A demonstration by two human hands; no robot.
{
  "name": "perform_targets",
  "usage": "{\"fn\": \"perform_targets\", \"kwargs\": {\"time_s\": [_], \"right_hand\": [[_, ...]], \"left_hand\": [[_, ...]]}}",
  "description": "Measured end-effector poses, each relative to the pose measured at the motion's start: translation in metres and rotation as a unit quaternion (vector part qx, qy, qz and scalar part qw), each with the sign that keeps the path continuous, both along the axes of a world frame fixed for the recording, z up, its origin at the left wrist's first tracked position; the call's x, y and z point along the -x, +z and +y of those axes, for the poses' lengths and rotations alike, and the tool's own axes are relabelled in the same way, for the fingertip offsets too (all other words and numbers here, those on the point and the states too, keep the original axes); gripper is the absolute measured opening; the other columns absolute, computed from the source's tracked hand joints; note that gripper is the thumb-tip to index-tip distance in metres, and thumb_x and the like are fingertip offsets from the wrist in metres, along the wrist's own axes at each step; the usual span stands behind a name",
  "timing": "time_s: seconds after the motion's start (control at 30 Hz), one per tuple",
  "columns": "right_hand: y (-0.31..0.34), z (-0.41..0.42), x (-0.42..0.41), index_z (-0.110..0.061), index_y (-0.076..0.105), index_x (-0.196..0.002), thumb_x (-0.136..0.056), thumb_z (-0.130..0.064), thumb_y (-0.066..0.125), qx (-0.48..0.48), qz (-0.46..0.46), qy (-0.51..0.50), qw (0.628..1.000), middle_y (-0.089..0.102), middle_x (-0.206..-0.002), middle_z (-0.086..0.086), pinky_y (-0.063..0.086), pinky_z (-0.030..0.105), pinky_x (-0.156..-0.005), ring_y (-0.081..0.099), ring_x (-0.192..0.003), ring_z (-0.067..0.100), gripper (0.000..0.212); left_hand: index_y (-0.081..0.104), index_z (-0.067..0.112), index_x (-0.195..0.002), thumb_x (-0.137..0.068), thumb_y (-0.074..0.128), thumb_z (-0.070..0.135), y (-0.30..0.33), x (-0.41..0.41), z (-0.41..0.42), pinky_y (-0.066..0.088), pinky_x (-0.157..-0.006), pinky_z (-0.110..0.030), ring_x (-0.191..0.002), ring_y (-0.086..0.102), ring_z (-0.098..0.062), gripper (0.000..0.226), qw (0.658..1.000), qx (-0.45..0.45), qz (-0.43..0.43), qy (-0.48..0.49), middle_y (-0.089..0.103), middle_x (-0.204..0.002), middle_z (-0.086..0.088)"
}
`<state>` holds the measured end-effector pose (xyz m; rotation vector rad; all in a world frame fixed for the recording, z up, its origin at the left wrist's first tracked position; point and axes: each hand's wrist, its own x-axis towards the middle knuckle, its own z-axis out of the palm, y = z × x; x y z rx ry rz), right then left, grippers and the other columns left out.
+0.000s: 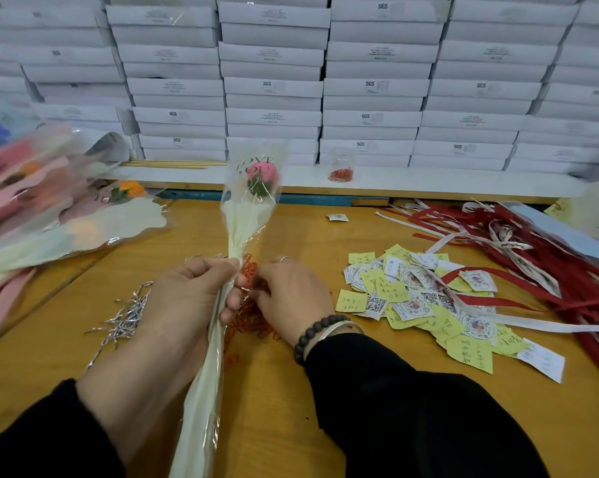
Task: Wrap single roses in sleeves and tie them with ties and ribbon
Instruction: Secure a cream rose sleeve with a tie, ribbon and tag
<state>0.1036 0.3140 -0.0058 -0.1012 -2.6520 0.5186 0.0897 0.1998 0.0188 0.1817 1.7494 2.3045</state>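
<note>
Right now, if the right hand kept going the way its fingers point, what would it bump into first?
The right hand points left toward the sleeved rose, so it would probably meet the gathered sleeve neck first, right where the left hand grips it.

Between the hands [222,291] the sleeve [246,215] is glossy clear plastic film over a matt cream paper lining, crinkled where the fingers gather it. The rose [261,177] inside looks soft and matt. Under the hands the tabletop [291,401] is smooth yellow wood grain with a dull sheen. Left of the left hand lies a scatter of shiny silver foil ties [125,319]; just beyond the right hand, thin red ties [253,315]. To the right are matt paper notes [418,298], then satiny red and white ribbon [532,270]. On the right wrist are dull dark beads [313,334]. Far ahead, matt white cardboard boxes [273,88].
</note>
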Motion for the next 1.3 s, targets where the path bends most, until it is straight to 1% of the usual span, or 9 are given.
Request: {"fn": "perform_targets", "kwargs": {"time_s": [0.2,0.3,0.37,0.43,0.57,0.7,0.8,1.0,1.3], "right_hand": [[0.0,0.0,0.0,-0.015,0.06,-0.098,-0.093,-0.018,0.046,0.014,0.001,0.008,1.0,0.057,-0.096,0.002,0.042,0.028,-0.066,0.057,-0.087,0.022,0.016],[0.001,0.004,-0.003,-0.019,0.05,-0.087,-0.094,-0.023,0.044,0.059,0.007,-0.018,0.998,0.05,-0.078,-0.005,0.034,0.022,-0.054,0.052,-0.073,0.015,0.01],[0.002,0.01,-0.008,-0.02,0.047,-0.084,-0.094,-0.023,0.047,0.112,0.003,-0.038,0.993,0.052,-0.075,-0.007,0.039,0.021,-0.056,0.052,-0.069,0.012,0.01],[0.003,0.017,-0.017,-0.022,0.047,-0.081,-0.093,-0.021,0.05,0.183,0.016,-0.056,0.981,0.053,-0.076,-0.008,0.045,0.02,-0.062,0.052,-0.068,0.006,0.012],[0.008,0.03,-0.047,-0.026,0.049,-0.076,-0.092,-0.016,0.054,0.306,0.063,-0.038,0.949,0.052,-0.075,-0.009,0.038,0.009,-0.051,0.045,-0.06,0.0,0.019],[0.01,0.036,-0.085,-0.022,0.06,-0.076,-0.087,-0.012,0.061,0.371,0.1,0.029,0.923,0.057,-0.07,-0.001,0.046,0.021,-0.059,0.049,-0.061,0.008,0.015],[0.011,0.032,-0.098,-0.015,0.063,-0.075,-0.084,-0.005,0.063,0.412,0.115,0.062,0.902,0.056,-0.065,0.002,0.043,0.017,-0.054,0.048,-0.056,0.006,0.013],[0.01,0.022,-0.093,-0.011,0.064,-0.074,-0.083,0.003,0.061,0.428,0.112,0.099,0.891,0.057,-0.058,-0.003,0.042,0.019,-0.058,0.049,-0.055,0.004,0.017],[0.009,0.023,-0.095,-0.006,0.068,-0.078,-0.082,0.005,0.063,0.463,0.113,0.084,0.875,0.059,-0.058,-0.002,0.045,0.016,-0.057,0.054,-0.053,0.001,0.013]], "left_hand": [[0.058,0.0,-0.081,-0.089,0.055,0.004,0.001,-0.001,0.0,0.031,-0.03,-0.012,-0.032,0.041,-0.006,0.01,1.0,0.001,-0.004,0.006,0.057,-0.051,-0.002],[0.057,0.0,-0.079,-0.089,0.055,0.006,0.001,-0.003,0.001,0.029,-0.029,-0.012,-0.029,0.039,-0.006,0.011,1.0,0.008,-0.003,-0.003,0.054,-0.046,-0.001],[0.058,0.001,-0.079,-0.089,0.056,0.006,0.0,-0.005,0.001,0.029,-0.028,-0.011,-0.028,0.038,-0.006,0.012,1.0,0.012,-0.008,-0.011,0.052,-0.044,0.0],[0.058,0.001,-0.078,-0.089,0.056,0.006,-0.001,-0.008,0.003,0.029,-0.029,-0.011,-0.029,0.038,-0.006,0.013,1.0,0.015,-0.009,-0.016,0.053,-0.045,0.0],[0.059,-0.001,-0.076,-0.087,0.058,0.004,-0.005,-0.015,0.007,0.03,-0.029,-0.012,-0.031,0.04,-0.007,0.012,0.999,0.022,0.004,-0.024,0.056,-0.05,-0.003],[0.059,-0.002,-0.076,-0.087,0.058,0.004,-0.009,-0.03,0.015,0.03,-0.03,-0.012,-0.031,0.041,-0.008,0.012,0.998,0.021,0.014,-0.059,0.057,-0.053,-0.006],[0.061,-0.003,-0.075,-0.086,0.059,0.005,-0.012,-0.042,0.022,0.03,-0.03,-0.013,-0.031,0.04,-0.009,0.014,0.996,0.028,0.033,-0.076,0.056,-0.053,-0.007],[0.059,0.001,-0.063,-0.087,0.057,0.003,-0.015,-0.058,0.031,0.026,-0.029,-0.013,-0.026,0.034,-0.009,0.024,0.995,0.033,0.051,-0.083,0.047,-0.039,-0.007],[0.062,-0.005,-0.067,-0.092,0.047,0.009,-0.015,-0.068,0.033,0.03,-0.033,-0.019,-0.033,0.036,-0.015,0.032,0.993,0.06,0.064,-0.073,0.048,-0.044,-0.012]]}}
